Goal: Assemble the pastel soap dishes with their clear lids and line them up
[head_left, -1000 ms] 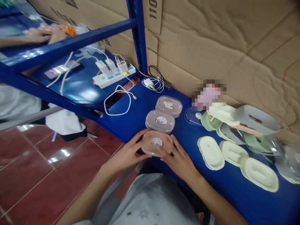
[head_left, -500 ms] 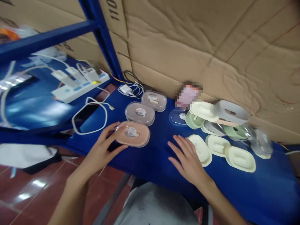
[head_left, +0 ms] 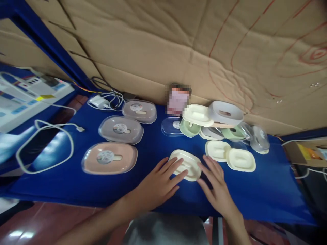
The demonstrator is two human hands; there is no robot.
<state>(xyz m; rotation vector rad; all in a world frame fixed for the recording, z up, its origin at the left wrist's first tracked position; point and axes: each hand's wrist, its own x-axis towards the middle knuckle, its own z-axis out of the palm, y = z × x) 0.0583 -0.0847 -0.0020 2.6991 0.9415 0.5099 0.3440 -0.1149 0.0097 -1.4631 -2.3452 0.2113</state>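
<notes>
A cream oval tray (head_left: 190, 173) with a raised ridge lies on the blue tabletop between my hands. My left hand (head_left: 158, 185) reaches over its left side with fingers spread, the fingertips over or on the tray. On the other side, my right hand (head_left: 217, 187) has its fingers apart, the tips close to the tray's right edge; whether they touch it I cannot tell. Two more cream trays, one (head_left: 216, 150) and another (head_left: 241, 160), lie beyond my right hand. To the left, a peach box (head_left: 127, 156) with a clear cover and round label lies untouched by either hand.
Two grey clear-covered boxes, one (head_left: 135, 131) and another (head_left: 150, 114), line up behind the peach one. At the back stand a cream piece (head_left: 198, 114), a grey holder (head_left: 226, 112), a green container (head_left: 190, 127) and clear lids. A white cable (head_left: 71, 143) loops at left; cardboard (head_left: 143, 44) stands behind.
My left hand has left the peach box and moved right to the cream tray. That tray now lies between both hands, apart from the other cream ones. The view has shifted right.
</notes>
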